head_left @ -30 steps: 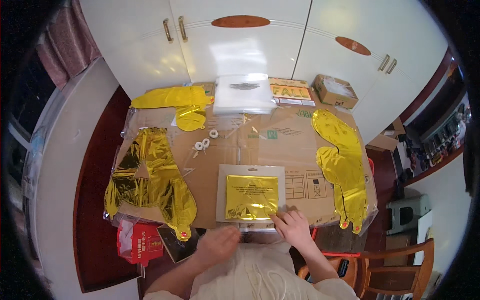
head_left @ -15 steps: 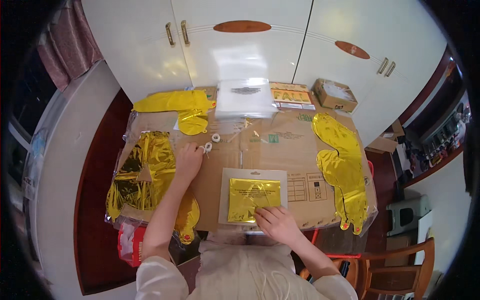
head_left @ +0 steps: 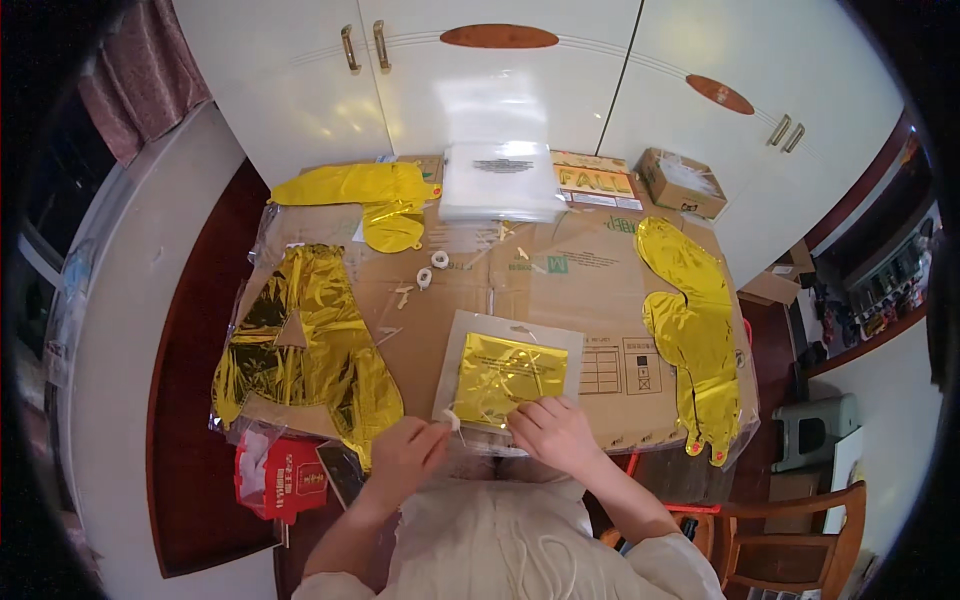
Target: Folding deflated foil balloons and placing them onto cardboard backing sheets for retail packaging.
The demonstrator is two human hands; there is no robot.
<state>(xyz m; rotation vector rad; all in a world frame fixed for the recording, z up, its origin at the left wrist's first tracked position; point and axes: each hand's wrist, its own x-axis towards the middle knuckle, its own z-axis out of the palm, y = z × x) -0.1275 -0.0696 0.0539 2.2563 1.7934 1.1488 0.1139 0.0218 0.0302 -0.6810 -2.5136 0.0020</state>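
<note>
My left hand (head_left: 412, 452) is closed, pinching a small white ribbon roll (head_left: 452, 419) with a thin loose strand, just left of a packet's lower corner. The flat gold foil packet (head_left: 512, 375), in a clear sleeve with a hanging hole, lies tilted at the table's front edge. At its lower edge the fingers of my right hand (head_left: 552, 432) are closed on it; the fingertips are partly hidden. Two more white ribbon rolls (head_left: 440, 259) sit beyond, left of centre. Flat gold foil balloons lie at the front left (head_left: 310, 345), back left (head_left: 375, 190) and right (head_left: 690, 320).
Cardboard sheets (head_left: 570, 290) cover the table, with small pale scraps (head_left: 403, 296) on them. A stack of clear bags (head_left: 500, 185), a printed card pack (head_left: 592, 178) and a small carton (head_left: 683, 182) stand along the white cabinet. A red bag (head_left: 280, 480) and wooden chair (head_left: 790, 540) are below.
My left hand has drawn back from the ribbon rolls toward me, bringing one with it. The gold packet has tilted slightly; my right hand remains at its lower edge.
</note>
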